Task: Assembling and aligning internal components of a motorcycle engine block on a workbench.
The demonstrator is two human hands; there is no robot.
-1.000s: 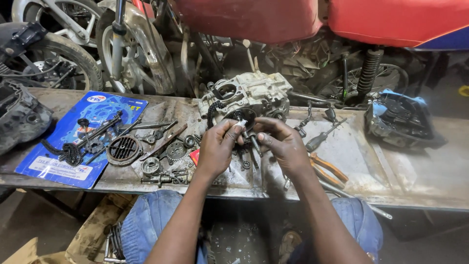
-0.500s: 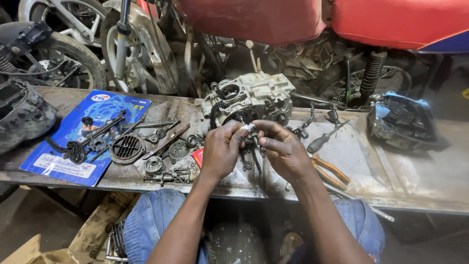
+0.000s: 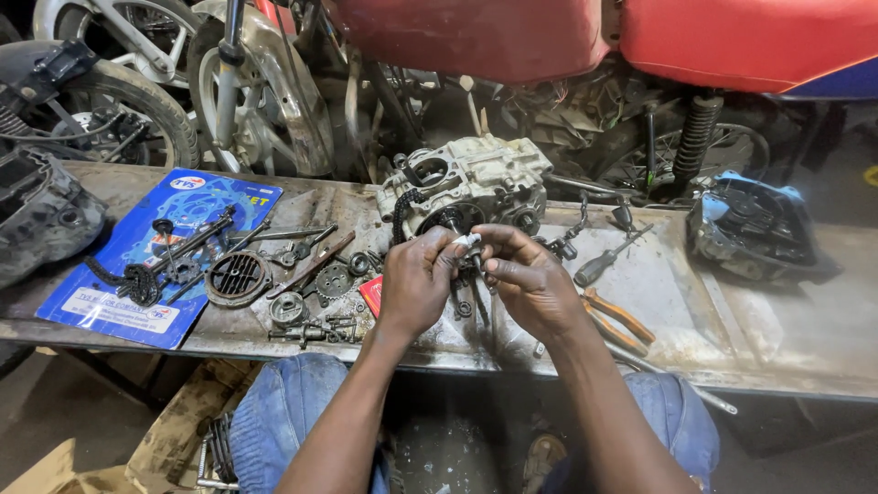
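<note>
At the frame's centre, the left hand and right hand pinch a small pale part between clenched fingers, close before the engine block on the table.

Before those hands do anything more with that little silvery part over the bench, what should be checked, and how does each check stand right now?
1. Small silvery part pinched by both hands: ok.
2. Left hand and right hand over the bench, so a dropped part lands there: ok.
3. Engine case sits flat on the bench: ok.
4. Pliers within reach of the right hand: ok.
5. Part clean and undamaged: cannot tell.
</note>
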